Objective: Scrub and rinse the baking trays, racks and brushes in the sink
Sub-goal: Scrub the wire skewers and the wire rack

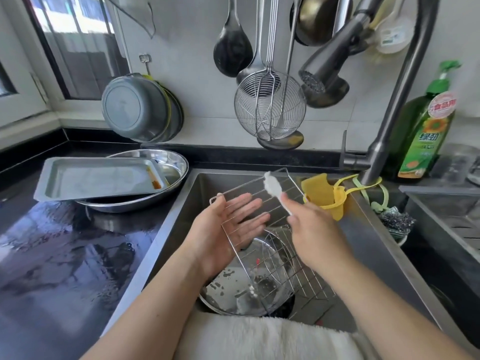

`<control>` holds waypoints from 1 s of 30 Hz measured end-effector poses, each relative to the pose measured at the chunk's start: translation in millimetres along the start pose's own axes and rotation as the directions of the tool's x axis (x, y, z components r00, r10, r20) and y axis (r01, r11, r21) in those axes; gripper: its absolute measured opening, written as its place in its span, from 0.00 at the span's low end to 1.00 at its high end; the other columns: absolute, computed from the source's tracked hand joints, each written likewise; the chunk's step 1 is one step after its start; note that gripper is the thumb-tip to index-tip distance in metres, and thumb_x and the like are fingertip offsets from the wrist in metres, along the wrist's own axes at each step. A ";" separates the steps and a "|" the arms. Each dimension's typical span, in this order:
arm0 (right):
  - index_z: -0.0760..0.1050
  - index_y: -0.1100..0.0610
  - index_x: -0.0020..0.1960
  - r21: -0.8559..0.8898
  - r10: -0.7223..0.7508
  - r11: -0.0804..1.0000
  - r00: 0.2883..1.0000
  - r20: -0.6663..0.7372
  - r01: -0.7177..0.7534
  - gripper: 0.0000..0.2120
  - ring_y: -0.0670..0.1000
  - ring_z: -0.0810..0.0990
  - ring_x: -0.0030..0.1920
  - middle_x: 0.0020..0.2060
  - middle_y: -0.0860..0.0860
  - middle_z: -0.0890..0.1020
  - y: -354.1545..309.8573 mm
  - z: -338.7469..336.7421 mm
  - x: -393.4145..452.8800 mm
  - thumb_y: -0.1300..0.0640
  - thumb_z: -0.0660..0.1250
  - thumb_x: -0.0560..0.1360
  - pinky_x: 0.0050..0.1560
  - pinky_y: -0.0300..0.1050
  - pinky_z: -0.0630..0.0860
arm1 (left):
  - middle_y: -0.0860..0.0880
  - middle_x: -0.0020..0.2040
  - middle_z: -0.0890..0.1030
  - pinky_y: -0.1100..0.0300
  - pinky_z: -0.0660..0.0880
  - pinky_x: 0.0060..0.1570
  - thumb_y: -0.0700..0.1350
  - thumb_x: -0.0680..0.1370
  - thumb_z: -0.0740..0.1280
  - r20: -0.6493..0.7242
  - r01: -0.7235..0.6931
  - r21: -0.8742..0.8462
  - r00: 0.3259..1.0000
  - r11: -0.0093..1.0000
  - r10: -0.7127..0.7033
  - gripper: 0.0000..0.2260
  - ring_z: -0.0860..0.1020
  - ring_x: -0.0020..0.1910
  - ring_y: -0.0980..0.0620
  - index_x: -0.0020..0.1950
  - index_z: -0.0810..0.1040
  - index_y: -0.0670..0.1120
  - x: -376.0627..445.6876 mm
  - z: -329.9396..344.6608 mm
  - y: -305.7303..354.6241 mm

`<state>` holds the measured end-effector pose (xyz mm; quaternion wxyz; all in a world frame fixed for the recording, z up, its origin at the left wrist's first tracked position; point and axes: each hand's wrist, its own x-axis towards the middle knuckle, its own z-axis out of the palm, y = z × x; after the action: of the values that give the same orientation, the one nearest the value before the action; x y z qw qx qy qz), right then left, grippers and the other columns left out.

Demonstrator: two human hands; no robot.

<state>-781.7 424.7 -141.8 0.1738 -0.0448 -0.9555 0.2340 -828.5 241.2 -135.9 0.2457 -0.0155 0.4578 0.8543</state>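
A rectangular wire rack stands tilted in the steel sink. My left hand lies flat against the rack from behind, fingers straight, propping it up. My right hand grips the handle of a white soapy brush, whose head touches the rack's upper bars. A second wire rack lies lower in the sink, over a round steel pan with suds and a thin red-tipped tool in it. On the counter to the left, a grey baking tray with brown residue rests on a round steel basin.
The faucet head hangs above the sink. A yellow strainer holder clips to the sink's right edge, with a scouring pad beyond. A green dish soap bottle stands at the back right. Ladles and a skimmer hang on the wall. The black counter is wet.
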 end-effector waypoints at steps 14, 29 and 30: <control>0.61 0.41 0.79 0.168 -0.104 0.982 0.989 0.108 0.085 0.26 0.43 0.71 0.42 0.45 0.44 0.72 -22.1 5.6 -18.6 0.59 0.58 0.85 0.38 0.34 0.68 | 0.37 0.60 0.84 0.47 0.77 0.65 0.47 0.87 0.56 -0.045 0.001 -0.064 0.999 0.998 -0.004 0.20 0.84 0.61 0.40 0.67 0.78 0.35 -4.5 3.4 0.2; 0.66 0.42 0.76 0.153 -0.201 0.967 0.979 -0.045 0.205 0.24 0.41 0.72 0.38 0.42 0.41 0.74 -25.2 -2.9 -12.6 0.60 0.61 0.83 0.35 0.32 0.66 | 0.40 0.59 0.86 0.52 0.83 0.58 0.31 0.80 0.54 0.026 -0.040 0.071 0.999 0.997 0.038 0.19 0.85 0.58 0.45 0.64 0.79 0.36 -4.0 9.2 -4.7; 0.65 0.41 0.77 0.072 -0.089 0.993 0.993 -0.082 0.095 0.24 0.42 0.72 0.37 0.41 0.43 0.74 -16.7 -7.9 -5.7 0.59 0.60 0.84 0.34 0.34 0.64 | 0.40 0.60 0.85 0.51 0.82 0.59 0.29 0.79 0.53 0.042 -0.039 0.068 0.998 0.997 0.036 0.20 0.85 0.59 0.43 0.65 0.78 0.36 -3.1 7.8 -4.1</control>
<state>-773.6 412.3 -129.3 0.2234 -0.0035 -0.9395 0.2598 -822.4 248.0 -133.7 0.2394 0.0191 0.4821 0.8426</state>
